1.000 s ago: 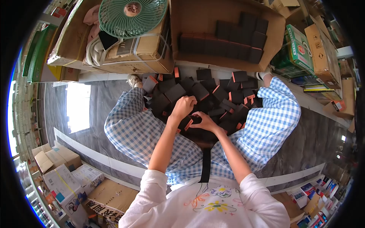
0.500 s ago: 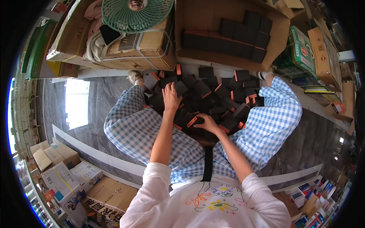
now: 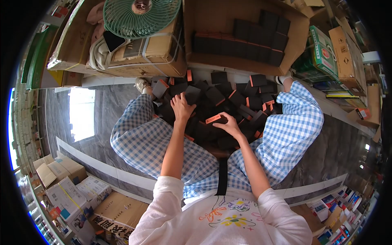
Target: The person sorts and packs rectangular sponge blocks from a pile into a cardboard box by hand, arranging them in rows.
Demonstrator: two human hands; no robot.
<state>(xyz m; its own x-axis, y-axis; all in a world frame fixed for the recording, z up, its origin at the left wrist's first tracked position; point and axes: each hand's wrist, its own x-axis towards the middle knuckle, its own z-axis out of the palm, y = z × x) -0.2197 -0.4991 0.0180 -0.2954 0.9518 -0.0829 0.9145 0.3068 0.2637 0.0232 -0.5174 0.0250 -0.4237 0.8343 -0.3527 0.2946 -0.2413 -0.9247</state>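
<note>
A heap of small black boxes with orange sides lies on the floor between the knees. My right hand grips one black box by its edges, and its orange printed side faces up. Over the left part of the heap, my left hand has its fingers apart, close to a black box; whether it touches that box I cannot tell. Beyond the heap stands a large open carton with rows of the same black boxes inside.
A green fan and a strapped cardboard box are at the back left. On the right stand a green and white box and a brown carton. Cardboard boxes lie behind at lower left.
My right hand has lifted its black box slightly up and away from the heap. My left hand has drawn back a little, its fingers spreading. The view has shifted slightly.
</note>
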